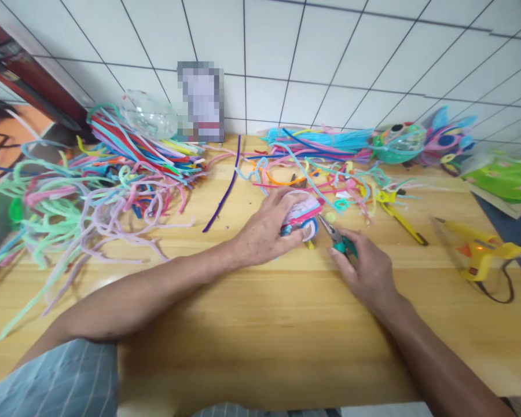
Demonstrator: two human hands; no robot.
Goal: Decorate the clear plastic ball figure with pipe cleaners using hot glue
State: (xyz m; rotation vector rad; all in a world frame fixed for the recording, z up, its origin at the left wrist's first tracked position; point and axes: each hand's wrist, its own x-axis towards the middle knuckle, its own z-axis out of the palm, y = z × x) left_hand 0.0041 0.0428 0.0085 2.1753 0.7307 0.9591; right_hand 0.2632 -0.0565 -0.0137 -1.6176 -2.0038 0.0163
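Note:
My left hand (267, 229) is wrapped round a small pipe-cleaner craft piece (306, 208), lilac on top with a bright pink band and blue and white loops below. Part of the piece is hidden under my fingers. In my right hand (369, 266) is a pair of needle-nose pliers (337, 236) with green handles. The tips of the pliers point at the pink edge of the piece; whether they touch it I cannot tell. A dark purple pipe cleaner (223, 194) lies on the table to the left of my left hand.
Bundled pipe cleaners (134, 145) and loose curled ones (95, 214) spread over the left side. Behind my hands lie a blue bundle (325, 142) and a clear ball with green trim (402, 145). A yellow glue gun (481, 252) and yellow-handled tool (402, 220) are at right.

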